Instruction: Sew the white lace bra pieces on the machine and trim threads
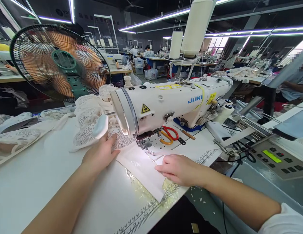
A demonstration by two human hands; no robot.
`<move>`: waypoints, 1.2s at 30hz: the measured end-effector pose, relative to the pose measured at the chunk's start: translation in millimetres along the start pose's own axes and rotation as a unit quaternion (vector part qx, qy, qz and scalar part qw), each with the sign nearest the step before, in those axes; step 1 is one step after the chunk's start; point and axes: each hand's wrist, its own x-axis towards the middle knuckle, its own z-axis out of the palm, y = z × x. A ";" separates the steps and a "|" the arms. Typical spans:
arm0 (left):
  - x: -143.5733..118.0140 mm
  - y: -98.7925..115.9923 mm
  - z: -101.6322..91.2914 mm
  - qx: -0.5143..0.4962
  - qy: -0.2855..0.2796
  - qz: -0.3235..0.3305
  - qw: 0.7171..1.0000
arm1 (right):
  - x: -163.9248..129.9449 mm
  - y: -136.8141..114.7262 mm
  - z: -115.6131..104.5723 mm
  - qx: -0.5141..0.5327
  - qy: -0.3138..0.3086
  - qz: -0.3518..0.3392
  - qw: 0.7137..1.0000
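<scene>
A white piece of fabric (141, 167) lies under the needle area of a white JUKI sewing machine (153, 100), its lower corner pointing towards me. White lace (122, 138) adjoins it on the left. My left hand (101, 154) rests on the lace and fabric edge, fingers stretched and thumb apart. With fingers curled, my right hand (178, 169) pinches the fabric's right edge in front of the presser foot. Just behind it on the machine bed lie scissors with red and yellow handles (169, 135). The needle itself is too small to make out.
A fan (61, 61) stands behind the table at left. More lace garments (92, 117) are heaped left of the machine head. Printed rulers (141, 216) run along the table's front edge. A control panel (275, 157) and metal arms stand at right. People sit at distant machines.
</scene>
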 end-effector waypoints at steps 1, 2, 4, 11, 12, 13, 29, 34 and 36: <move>-2.2 3.5 -2.5 0.019 0.007 0.000 1.000 | -3.1 -0.4 0.2 -0.002 0.001 -0.009 1.000; -5.0 8.4 -4.8 0.037 0.015 0.003 0.999 | -5.6 -1.1 0.4 -0.005 0.001 -0.016 1.000; -12.9 22.5 -7.0 0.057 0.028 0.025 0.998 | -9.1 -2.5 0.7 -0.011 0.002 -0.025 1.000; -56.8 79.1 14.9 0.085 -0.055 0.263 0.959 | -11.8 -2.4 5.1 -0.014 -0.002 -0.030 0.999; -62.0 82.6 17.6 0.101 -0.062 0.281 0.953 | -11.7 -2.3 5.6 -0.016 -0.005 -0.030 0.999; -66.0 84.6 19.4 0.115 -0.063 0.290 0.948 | -11.6 -2.3 6.0 -0.018 -0.007 -0.029 0.999; -62.7 75.5 21.8 0.142 -0.029 0.310 0.940 | 8.0 9.6 9.8 -0.035 0.029 -0.045 0.998; -59.4 74.3 18.5 0.140 -0.023 0.310 0.940 | 17.2 11.3 7.1 -0.062 0.029 -0.036 0.997; -57.9 72.9 17.6 0.130 -0.027 0.307 0.942 | 21.2 9.8 4.4 -0.072 0.021 -0.026 0.997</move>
